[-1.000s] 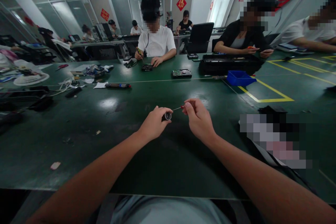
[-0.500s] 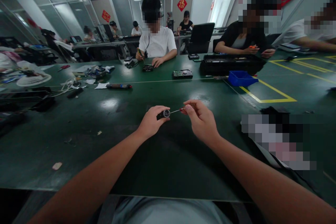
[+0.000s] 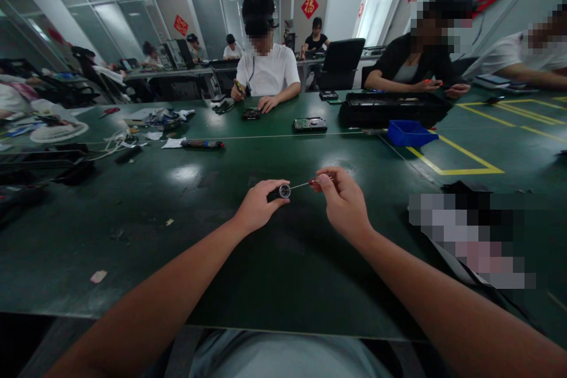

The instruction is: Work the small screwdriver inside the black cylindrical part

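Observation:
Between the thumb and fingers of my left hand is a small black cylinder, its round silver-rimmed end turned toward the right. What kind of part it is I cannot make out. My right hand is closed around the reddish, see-through handle of a screwdriver. The thin metal shaft points left at the cylinder's open end; whether the tip touches it is too small to tell. Both hands are above the green table.
Across the table a person in a white shirt works on a small device. A hard drive, a blue bin, a long black housing and a pen-like tool lie beyond my hands. A blurred-out flat item is at right.
The whole view has shifted slightly. My right hand has turned a little on the screwdriver handle, and the cylinder's end faces the camera somewhat more.

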